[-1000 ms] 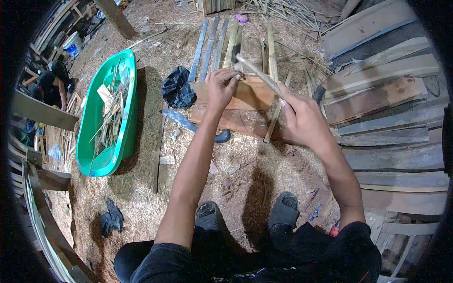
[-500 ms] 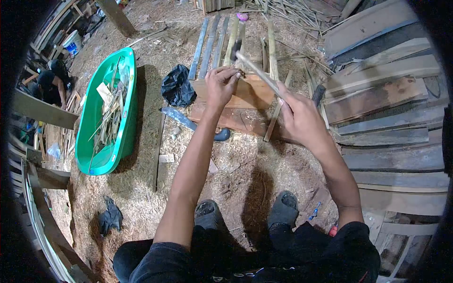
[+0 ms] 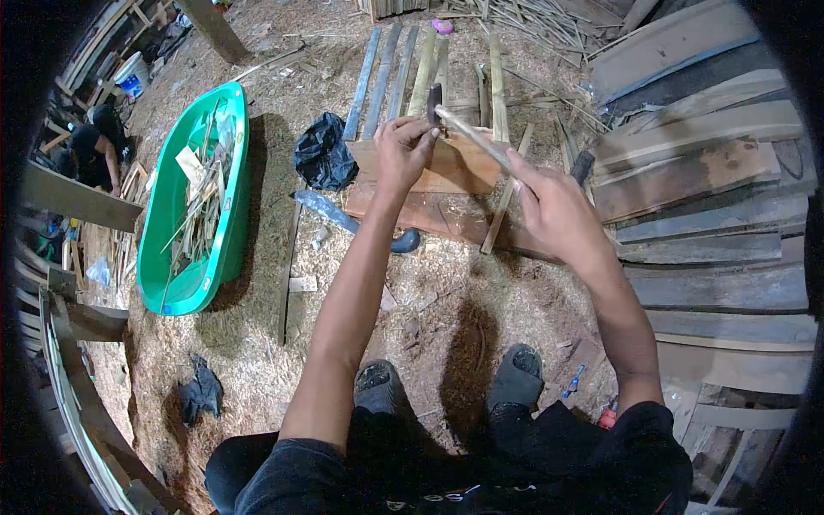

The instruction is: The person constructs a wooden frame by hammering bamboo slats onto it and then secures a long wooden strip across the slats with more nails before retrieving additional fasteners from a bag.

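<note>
My right hand (image 3: pixel 558 210) is wrapped round the pale wooden handle of a hammer (image 3: pixel 475 136). The hammer's dark head is just beyond my left fingertips. With thumb and fingers pinched together, my left hand (image 3: pixel 403 154) is at the top edge of an upright wooden board (image 3: pixel 459 167); whatever it pinches is too small to make out. Several narrow wooden slats (image 3: pixel 382 81) reach away behind this board. Nearer to me, a reddish plank (image 3: pixel 429 216) lies on the ground. A saw (image 3: pixel 324 210) with a dark handle lies partly under my left forearm.
A green plastic tub (image 3: pixel 236 184) holding wood scraps stands at left, beside a black plastic bag (image 3: pixel 324 153). Weathered boards (image 3: pixel 712 236) line the right side. Another person (image 3: pixel 94 150) is at the far left. Sawdust covers the ground around my sandals (image 3: pixel 517 378).
The hammer head has dropped slightly and shifted right, near my left fingertips. My right hand has moved a little down and right; my left hand stays almost in place.
</note>
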Demonstrator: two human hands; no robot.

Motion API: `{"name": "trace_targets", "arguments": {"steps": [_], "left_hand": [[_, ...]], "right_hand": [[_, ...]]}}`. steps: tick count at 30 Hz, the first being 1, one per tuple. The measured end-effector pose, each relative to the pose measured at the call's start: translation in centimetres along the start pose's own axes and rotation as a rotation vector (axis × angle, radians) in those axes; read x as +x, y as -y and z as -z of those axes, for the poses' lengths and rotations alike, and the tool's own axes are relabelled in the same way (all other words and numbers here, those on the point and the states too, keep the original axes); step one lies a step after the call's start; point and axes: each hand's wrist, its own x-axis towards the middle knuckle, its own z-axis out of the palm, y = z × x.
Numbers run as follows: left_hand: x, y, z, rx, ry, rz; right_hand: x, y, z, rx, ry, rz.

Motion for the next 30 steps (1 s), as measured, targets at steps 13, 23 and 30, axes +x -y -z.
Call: {"name": "trace_targets", "arguments": {"steps": [13,23,30], "left_hand": [[-0.1,0.1,-0.1,-0.051,0.024,-0.002],[-0.6,0.5,0.3,-0.235,0.09,-0.013],[-0.4,0.4,1.0,-0.181,0.138,-0.035]], "right_hand": [[0.1,0.2,0.1,-0.004,0.033,-0.009],[6.8,-2.8,-5.3,0.174,-0.291,-0.22],[9.1,-7.9,-11.5,0.054,-0.552,-0.381]]}}
